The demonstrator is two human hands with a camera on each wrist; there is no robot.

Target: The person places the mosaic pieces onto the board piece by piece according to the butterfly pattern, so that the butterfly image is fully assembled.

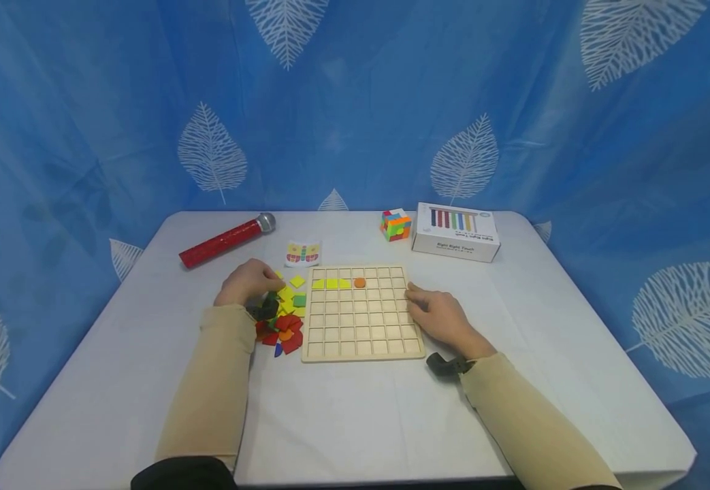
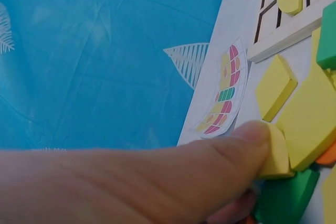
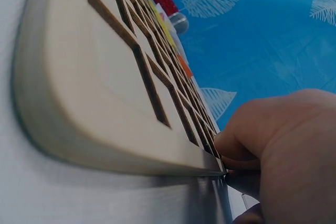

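Note:
My left hand (image 1: 249,282) is at the pile of tiles beside the board, pinching a small yellow tile (image 2: 278,153) by its edge between thumb and fingers. Larger yellow tiles (image 2: 311,114) and a green tile (image 2: 286,198) lie right around the fingertips. At its right edge, the wooden grid board (image 1: 363,354) is held by my right hand (image 1: 443,316), thumb at the rim. Along one upper row of the board sit several yellow tiles (image 1: 331,284) and an orange round tile (image 1: 360,282). A paper pattern card (image 1: 302,254) lies behind the board.
Red tiles (image 1: 290,333) and a blue tile (image 1: 278,350) lie at the near end of the pile. Farther back are a red microphone (image 1: 226,241), a coloured puzzle cube (image 1: 395,225) and a white box (image 1: 455,235). A blue leaf-print curtain (image 1: 355,102) surrounds the white table (image 1: 342,422).

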